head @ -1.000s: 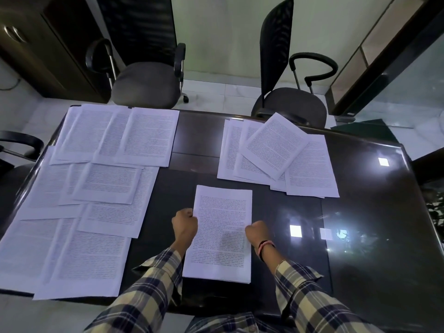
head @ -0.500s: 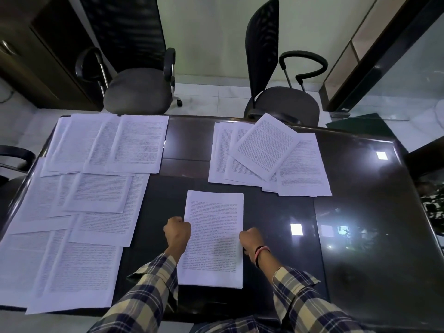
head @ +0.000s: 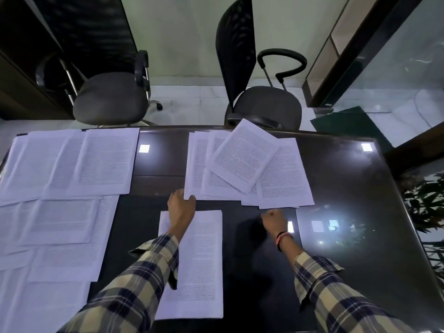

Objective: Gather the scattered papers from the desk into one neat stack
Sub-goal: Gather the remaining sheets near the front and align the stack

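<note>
Printed white sheets on the dark bench (head: 336, 188)

I see my left hand (head: 180, 205) pinching the far pile (head: 247, 164); my right hand (head: 272, 218) is curled, holding nothing. The neat stack (head: 201, 260) lies near me, lengthwise away.

Two dark swivel office chairs stand beyond the far edge: the left chair (head: 110, 97) faces the desk, the right chair (head: 264, 102) is turned sideways. A dark wooden cabinet (head: 21, 75) fills the upper left. Plant leaves (head: 427, 200) show at the right edge, near a green mat (head: 348, 123) on the pale floor.
</note>
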A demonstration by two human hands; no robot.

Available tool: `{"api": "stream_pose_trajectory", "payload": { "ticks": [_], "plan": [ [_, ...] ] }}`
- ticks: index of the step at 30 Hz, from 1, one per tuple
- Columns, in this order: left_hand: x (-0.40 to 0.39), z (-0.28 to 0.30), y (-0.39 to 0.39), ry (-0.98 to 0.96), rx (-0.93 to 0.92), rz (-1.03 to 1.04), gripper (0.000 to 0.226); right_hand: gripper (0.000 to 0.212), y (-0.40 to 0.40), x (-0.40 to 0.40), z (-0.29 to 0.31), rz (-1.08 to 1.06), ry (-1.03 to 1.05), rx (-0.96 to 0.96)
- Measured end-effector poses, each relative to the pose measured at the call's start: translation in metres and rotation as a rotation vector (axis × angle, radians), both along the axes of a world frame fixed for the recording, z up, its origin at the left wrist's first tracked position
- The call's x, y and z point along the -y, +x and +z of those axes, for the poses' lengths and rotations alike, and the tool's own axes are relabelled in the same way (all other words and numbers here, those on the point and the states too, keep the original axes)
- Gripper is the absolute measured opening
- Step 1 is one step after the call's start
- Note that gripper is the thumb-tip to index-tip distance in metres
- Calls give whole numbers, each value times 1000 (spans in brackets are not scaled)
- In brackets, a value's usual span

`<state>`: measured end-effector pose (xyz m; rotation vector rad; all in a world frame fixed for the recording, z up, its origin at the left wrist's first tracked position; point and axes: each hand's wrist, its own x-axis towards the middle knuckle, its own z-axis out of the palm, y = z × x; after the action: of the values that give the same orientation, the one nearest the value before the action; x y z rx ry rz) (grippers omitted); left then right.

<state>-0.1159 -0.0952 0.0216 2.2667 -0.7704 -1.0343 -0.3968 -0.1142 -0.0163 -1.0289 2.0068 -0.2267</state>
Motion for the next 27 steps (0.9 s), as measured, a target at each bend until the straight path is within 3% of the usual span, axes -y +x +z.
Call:
{"api": "stream_pose_trajectory", "payload": {
  "ticks": [3, 6, 9, 15, 20, 24, 27],
  "plan": [
    [42, -36, 8, 5, 21, -19, 75, 18, -29, 37, 8, -49, -57, -32],
    [80, -17, 2, 51, 83, -55, 74, 47, -57, 74, 3, -55, -85, -159],
    [114, -21, 2, 117, 162, -63, 83, 59, -77, 111, 2, -73, -78, -288],
    [160, -49, 6, 225, 311, -112, 100, 92, -98, 155, -16, -67, -21, -308],
    [180, -58, -14, 217, 357, -203, 97, 88, -74, 170, -31, -48, -75, -247],
    [184, -59, -37, 167, 283, -290, 94, 80, -37, 169, -34, 1, -100, -156],
    [179, -56, -57, 148, 190, -326, 90, 62, -17, 164, -33, 101, -96, -128]
  ]
}}
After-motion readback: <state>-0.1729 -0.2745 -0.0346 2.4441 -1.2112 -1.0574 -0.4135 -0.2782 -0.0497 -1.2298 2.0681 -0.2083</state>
